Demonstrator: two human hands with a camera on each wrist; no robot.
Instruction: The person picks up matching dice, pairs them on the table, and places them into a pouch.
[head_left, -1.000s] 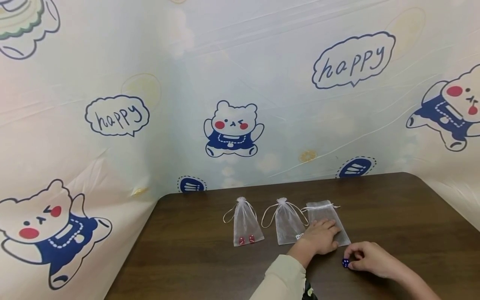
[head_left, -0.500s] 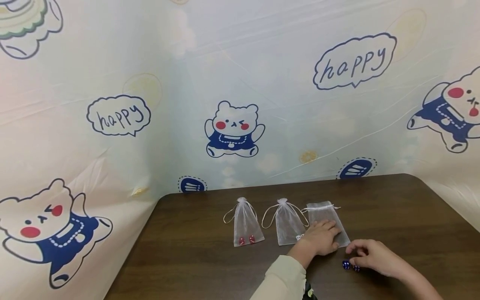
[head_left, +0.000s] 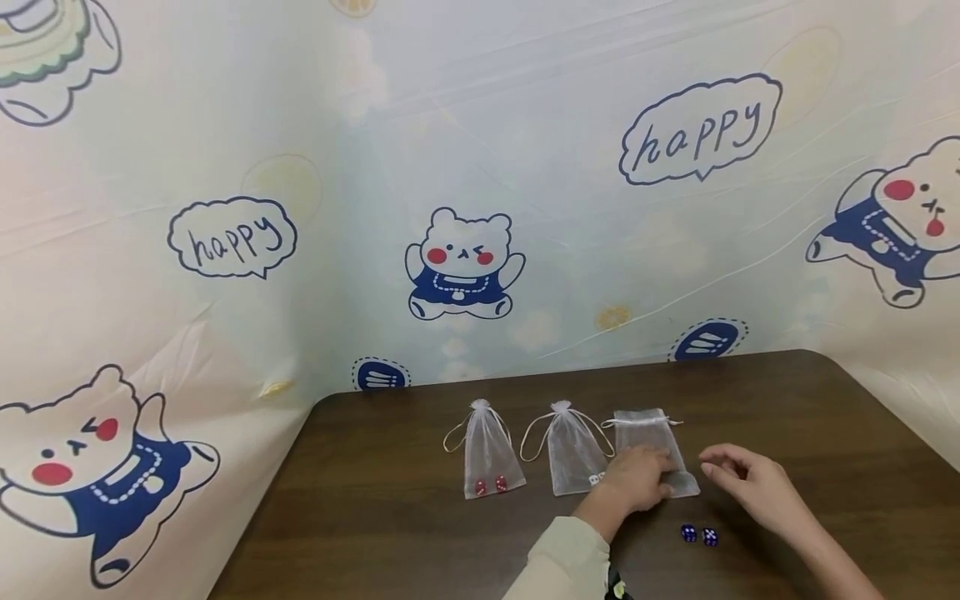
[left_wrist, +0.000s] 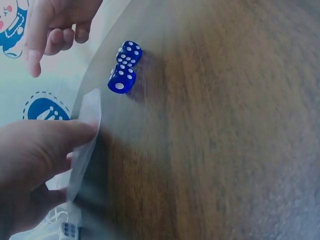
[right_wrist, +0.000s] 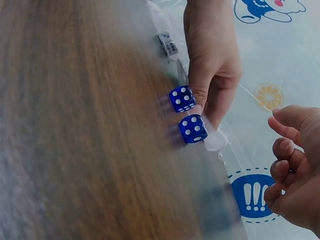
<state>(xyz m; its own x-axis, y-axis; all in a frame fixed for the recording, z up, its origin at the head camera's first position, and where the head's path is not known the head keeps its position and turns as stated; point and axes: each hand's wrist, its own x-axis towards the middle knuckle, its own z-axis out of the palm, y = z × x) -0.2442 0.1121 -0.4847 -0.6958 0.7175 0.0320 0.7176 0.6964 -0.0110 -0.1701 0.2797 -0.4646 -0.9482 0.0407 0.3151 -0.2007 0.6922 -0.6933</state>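
Observation:
On the table, my left hand [head_left: 636, 482] grips the right-hand mesh drawstring pouch [head_left: 647, 427], whose lower edge is lifted. In the left wrist view the pouch's sheer fabric [left_wrist: 86, 145] stands up at my thumb. My right hand [head_left: 761, 492] is raised just right of this pouch, holding nothing, its fingers loosely bent. Two blue dice with white dots, one [head_left: 688, 533] and its neighbour [head_left: 709, 537], lie side by side in front of the pouch. Both blue dice show large in the right wrist view, the nearer die [right_wrist: 193, 128] below the other.
A closed mesh pouch [head_left: 491, 450] with two red dice lies at the left. Between it and my left hand is another closed pouch [head_left: 573, 454] with white dice [head_left: 596, 479], partly covered by my arm. A printed curtain [head_left: 465, 125] rises behind the brown table [head_left: 360, 517].
My right hand has let go of the blue dice and moved up and away toward the pouch. The pouch's lower edge has lifted at my left hand.

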